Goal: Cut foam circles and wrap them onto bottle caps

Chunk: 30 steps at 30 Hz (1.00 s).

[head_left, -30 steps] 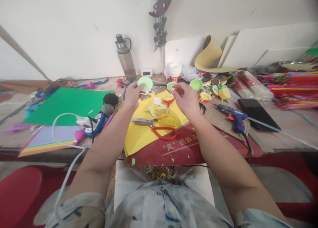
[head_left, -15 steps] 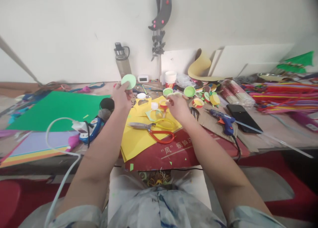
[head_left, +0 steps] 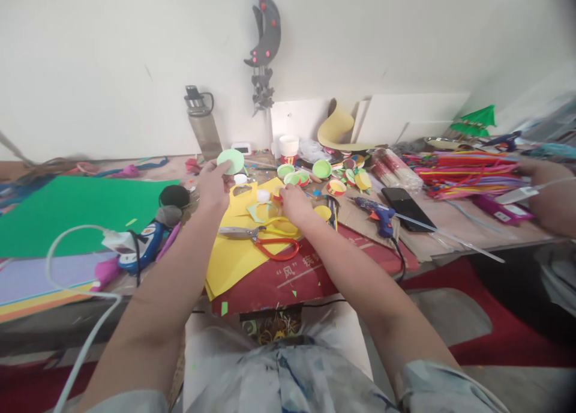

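My left hand [head_left: 213, 188] is raised over the table and pinches a light green paper disc [head_left: 234, 161] by its edge. My right hand [head_left: 296, 204] is closed, with its fingertips beside a red cut cup piece [head_left: 278, 193]; what they grip is hidden. Just behind them are small green-faced cup pieces [head_left: 285, 171]. Between my arms, scissors [head_left: 263, 242] with red and yellow handles lie on yellow sheets [head_left: 229, 275]. A white round lid [head_left: 263, 195] and a cut scrap of pale green paper [head_left: 260, 212] are close by.
At right lie a blue glue gun [head_left: 378, 215] with a long glue stick, a black phone [head_left: 407, 209] and bundled pipe cleaners [head_left: 463, 173]. Another person's arm [head_left: 553, 197] reaches in there. A bottle [head_left: 202, 125] and a paper cup [head_left: 288, 149] stand at the back.
The view has shifted to the right, bringing another person's arm in at the right edge. My right hand has drawn nearer to my left, which still holds the green disc.
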Motion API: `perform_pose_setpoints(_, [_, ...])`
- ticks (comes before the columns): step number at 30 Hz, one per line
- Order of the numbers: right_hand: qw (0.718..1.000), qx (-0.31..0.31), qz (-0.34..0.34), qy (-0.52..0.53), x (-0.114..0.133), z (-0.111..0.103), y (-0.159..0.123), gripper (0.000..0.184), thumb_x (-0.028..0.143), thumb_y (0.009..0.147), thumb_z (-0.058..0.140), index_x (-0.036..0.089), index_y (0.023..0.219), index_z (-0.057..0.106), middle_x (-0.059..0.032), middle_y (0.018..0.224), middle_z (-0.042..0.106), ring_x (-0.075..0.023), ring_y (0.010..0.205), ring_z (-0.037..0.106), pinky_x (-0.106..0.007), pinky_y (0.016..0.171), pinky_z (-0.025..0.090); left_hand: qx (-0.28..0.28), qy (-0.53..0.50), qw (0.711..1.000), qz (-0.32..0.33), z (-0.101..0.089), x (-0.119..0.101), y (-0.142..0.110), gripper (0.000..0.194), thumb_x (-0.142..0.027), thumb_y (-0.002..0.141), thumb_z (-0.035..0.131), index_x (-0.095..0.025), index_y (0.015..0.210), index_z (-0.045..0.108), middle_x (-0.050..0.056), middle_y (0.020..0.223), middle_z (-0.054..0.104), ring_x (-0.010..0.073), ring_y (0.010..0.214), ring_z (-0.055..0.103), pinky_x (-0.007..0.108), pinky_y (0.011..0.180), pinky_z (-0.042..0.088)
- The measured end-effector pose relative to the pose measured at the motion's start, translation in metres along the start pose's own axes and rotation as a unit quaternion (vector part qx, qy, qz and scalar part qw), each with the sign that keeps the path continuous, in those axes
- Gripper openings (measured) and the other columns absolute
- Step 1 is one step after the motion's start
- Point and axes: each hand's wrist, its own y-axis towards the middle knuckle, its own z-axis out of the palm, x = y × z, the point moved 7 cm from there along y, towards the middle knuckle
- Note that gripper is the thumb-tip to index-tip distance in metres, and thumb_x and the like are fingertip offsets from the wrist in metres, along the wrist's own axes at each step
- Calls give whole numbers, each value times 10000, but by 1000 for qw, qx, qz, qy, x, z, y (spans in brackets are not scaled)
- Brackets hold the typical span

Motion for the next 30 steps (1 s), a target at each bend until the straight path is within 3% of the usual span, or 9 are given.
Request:
perform_pose_setpoints(5, [998, -35, 24, 47, -9, -12, -6, 288, 112, 955, 474, 161, 1041, 744, -168, 1152, 679, -256, 1033, 617, -375, 912, 488, -15, 0, 1000, 19, -7, -9, 8, 299, -187, 682, 813, -207, 770, 528, -80, 585, 555, 26, 427, 440, 172, 424, 273])
perform_pose_setpoints(11, [986, -86, -51, 133, 2, -21, -14, 214, 153, 944, 532, 144, 973, 744, -127, 990, 717, -246, 957, 629, -374, 905, 491, -81, -89, 991, 51, -35, -33, 18, 237, -164, 789, 773, -214, 811, 542, -83, 605, 559, 24, 456, 470, 162, 424, 276])
perform_pose_setpoints(15, [971, -114, -88, 191, 16, -25, -16, 157, 144, 919, 583, 162, 908, 739, -105, 914, 721, -230, 852, 635, -363, 847, 497, -125, -138, 982, 6, -46, -27, 21, 213, -148, 868, 730, -225, 831, 535, -73, 598, 563, 17, 459, 471, 135, 412, 303])
perform_pose_setpoints(18, [965, -104, -129, 202, 38, -27, -18, 157, 136, 925, 587, 176, 878, 732, -90, 899, 718, -225, 862, 640, -353, 844, 493, -122, -155, 980, -26, -44, -23, 22, 183, -140, 924, 678, -232, 836, 548, -66, 597, 566, 19, 464, 478, 144, 415, 319])
perform_pose_setpoints(25, [973, 7, -189, 130, 120, -3, -14, 212, 114, 985, 538, 152, 957, 745, -102, 993, 716, -211, 935, 652, -344, 861, 498, -88, -179, 980, 15, -34, -45, 12, 236, -122, 971, 606, -226, 766, 554, -51, 571, 543, 45, 502, 460, 222, 462, 317])
perform_pose_setpoints(30, [969, 1, -206, 139, 158, 15, 7, 165, 128, 974, 602, 191, 925, 747, -116, 1037, 735, -216, 991, 694, -342, 890, 530, -84, -189, 978, 32, -31, -48, 8, 244, -81, 956, 601, -203, 760, 522, -62, 600, 545, 27, 481, 434, 193, 440, 282])
